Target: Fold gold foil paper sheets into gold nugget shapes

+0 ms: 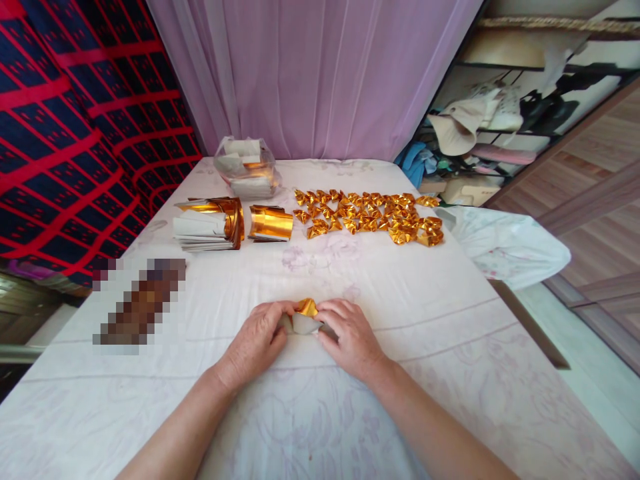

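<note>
Between my two hands is a sheet of gold foil paper (pixel 306 323), its pale grey back towards me and a gold flap folded up at the top. My left hand (pixel 261 337) pinches its left end between thumb and fingers. At the other end my right hand (pixel 354 339) grips it the same way. Beyond them, rows of folded gold paper pieces (pixel 367 212) lie on the table. To their left stand a small stack of gold foil sheets (pixel 271 223) and a larger curled stack (pixel 207 225), gold and grey.
A clear plastic bag (pixel 245 167) of more sheets sits at the back left of the cloth-covered table (pixel 330 273). A blurred-out object (pixel 143 303) lies at left. A white plastic bag (pixel 515 243) hangs past the right edge, near shelves (pixel 500 133). A purple curtain (pixel 315 73) closes the back.
</note>
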Motion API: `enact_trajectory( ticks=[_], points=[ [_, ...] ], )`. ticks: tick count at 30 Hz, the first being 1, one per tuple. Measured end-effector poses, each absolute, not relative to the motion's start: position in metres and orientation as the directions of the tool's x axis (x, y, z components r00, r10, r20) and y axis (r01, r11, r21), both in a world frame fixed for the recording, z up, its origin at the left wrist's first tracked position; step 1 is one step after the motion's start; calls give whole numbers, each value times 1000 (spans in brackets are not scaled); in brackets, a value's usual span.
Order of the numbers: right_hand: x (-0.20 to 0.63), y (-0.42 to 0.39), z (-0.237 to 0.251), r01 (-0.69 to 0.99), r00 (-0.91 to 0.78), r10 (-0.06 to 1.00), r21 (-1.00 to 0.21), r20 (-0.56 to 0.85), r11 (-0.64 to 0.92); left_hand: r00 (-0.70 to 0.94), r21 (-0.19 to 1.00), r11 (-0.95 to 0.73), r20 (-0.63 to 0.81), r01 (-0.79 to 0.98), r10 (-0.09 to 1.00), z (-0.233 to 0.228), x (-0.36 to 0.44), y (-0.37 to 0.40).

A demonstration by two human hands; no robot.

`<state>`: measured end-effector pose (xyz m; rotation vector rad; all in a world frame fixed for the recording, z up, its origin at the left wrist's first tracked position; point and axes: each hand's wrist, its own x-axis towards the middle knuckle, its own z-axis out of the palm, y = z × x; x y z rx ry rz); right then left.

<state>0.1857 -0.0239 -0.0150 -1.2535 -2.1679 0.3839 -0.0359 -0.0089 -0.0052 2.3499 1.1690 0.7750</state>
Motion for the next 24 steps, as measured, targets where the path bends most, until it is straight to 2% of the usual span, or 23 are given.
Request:
enact_trajectory(
  ticks=[6,12,15,19,24],
  points=[
    [184,-23,-16,688,-371,842,-492,392,533,526,456,-616,322,642,787,-5,-38,0],
    [178,-20,-16,726,-299,875,-504,381,468,490,448,-575,300,685,818,-4,-37,0],
    [178,-21,-15,729,-308,870,-492,386,476,522,415,-611,317,674,792,-5,-37,1],
    [181,-23,-13,760,-363,853,-411,374,504,556,369,-656,349,658,754,-5,-38,2],
    [188,-24,-6,746,-483,797,-307,362,591,604,359,-644,231,676,763,5,-42,1]
  ],
)
